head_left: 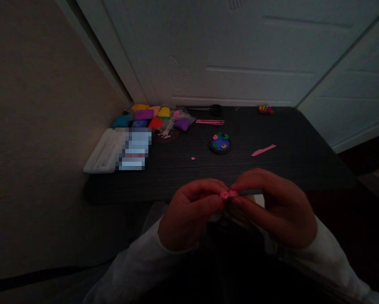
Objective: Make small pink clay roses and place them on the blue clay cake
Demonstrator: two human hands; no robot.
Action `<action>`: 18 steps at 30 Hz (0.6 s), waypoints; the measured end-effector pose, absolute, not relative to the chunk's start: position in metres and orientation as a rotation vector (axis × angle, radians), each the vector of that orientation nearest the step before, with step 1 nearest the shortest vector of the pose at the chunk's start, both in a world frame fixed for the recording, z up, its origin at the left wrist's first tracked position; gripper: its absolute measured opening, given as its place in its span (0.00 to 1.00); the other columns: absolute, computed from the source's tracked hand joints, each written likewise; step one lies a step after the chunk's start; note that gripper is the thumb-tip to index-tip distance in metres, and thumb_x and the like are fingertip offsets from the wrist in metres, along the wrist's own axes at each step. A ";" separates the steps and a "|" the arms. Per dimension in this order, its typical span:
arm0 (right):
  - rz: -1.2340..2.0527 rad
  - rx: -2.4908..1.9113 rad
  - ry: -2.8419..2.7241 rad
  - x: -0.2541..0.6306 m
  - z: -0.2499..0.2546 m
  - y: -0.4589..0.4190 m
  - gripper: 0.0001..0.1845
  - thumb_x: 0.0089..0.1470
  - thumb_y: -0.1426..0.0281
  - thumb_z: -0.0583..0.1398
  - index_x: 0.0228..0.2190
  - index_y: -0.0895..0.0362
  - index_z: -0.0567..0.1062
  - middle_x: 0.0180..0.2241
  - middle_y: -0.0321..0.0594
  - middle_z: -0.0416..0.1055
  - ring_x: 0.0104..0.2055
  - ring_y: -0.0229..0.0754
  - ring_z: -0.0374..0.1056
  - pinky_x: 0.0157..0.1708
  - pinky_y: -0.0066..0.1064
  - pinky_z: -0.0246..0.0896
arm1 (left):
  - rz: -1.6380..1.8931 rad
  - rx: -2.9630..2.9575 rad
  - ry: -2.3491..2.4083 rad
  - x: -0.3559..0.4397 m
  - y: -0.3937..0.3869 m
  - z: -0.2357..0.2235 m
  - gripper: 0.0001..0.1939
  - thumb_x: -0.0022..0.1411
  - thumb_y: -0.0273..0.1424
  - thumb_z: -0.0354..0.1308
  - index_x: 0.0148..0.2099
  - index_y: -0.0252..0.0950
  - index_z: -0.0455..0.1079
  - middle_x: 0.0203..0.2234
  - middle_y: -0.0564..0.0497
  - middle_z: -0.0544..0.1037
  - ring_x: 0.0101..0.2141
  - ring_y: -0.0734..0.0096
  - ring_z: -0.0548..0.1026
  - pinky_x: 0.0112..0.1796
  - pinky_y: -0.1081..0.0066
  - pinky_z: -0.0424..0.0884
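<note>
Just over the table's near edge, my left hand [189, 215] pinches a small pink clay flower [224, 195] between thumb and fingers. Close against it, my right hand [276, 211] grips a pink clay petal [233, 193]. The two pink pieces meet or nearly meet between my fingertips. Beyond my hands lies a round clay pond [220, 144] with a dark rim, a blue middle, green leaves and a pink flower. A tiny pink clay bit [193, 158] rests left of it. To the right is a pink modelling knife [264, 150].
Colourful clay packets [144, 114] are heaped at the back left, behind a white box [105, 150]. Pink tools [210, 122] and black-handled scissors [215, 110] lie near the back edge of the dark table [164, 179]. A small multicoloured item [265, 109] sits back right.
</note>
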State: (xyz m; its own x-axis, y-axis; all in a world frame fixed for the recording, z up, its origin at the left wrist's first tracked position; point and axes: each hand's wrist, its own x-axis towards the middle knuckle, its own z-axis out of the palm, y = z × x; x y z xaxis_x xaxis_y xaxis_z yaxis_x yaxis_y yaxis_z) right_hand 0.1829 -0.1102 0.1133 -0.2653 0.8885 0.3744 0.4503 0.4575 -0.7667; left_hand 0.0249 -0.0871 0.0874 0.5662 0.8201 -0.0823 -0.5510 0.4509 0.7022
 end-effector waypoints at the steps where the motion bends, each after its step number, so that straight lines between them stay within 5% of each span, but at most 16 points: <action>1: 0.663 -1.129 -1.885 0.183 0.113 -0.110 0.10 0.43 0.74 0.58 0.33 0.55 0.70 0.30 0.37 0.70 0.33 0.36 0.65 0.33 0.28 0.60 | 0.882 0.674 0.450 0.025 -0.087 0.087 0.06 0.47 0.23 0.55 0.28 0.37 0.71 0.27 0.52 0.71 0.32 0.72 0.68 0.35 0.69 0.63; 10: 0.475 -1.279 -1.901 0.196 0.075 -0.084 0.06 0.44 0.72 0.57 0.30 0.58 0.70 0.28 0.38 0.69 0.32 0.36 0.64 0.34 0.29 0.58 | 1.081 0.634 0.722 0.021 -0.056 0.057 0.04 0.46 0.23 0.58 0.28 0.33 0.71 0.25 0.53 0.73 0.29 0.78 0.68 0.31 0.76 0.64; 18: 0.783 -1.480 -1.562 0.211 0.007 -0.051 0.09 0.45 0.65 0.57 0.25 0.59 0.68 0.27 0.39 0.70 0.28 0.36 0.66 0.31 0.31 0.60 | 1.203 0.592 0.844 0.007 -0.012 0.014 0.06 0.44 0.24 0.60 0.29 0.31 0.71 0.24 0.52 0.73 0.27 0.80 0.69 0.29 0.78 0.63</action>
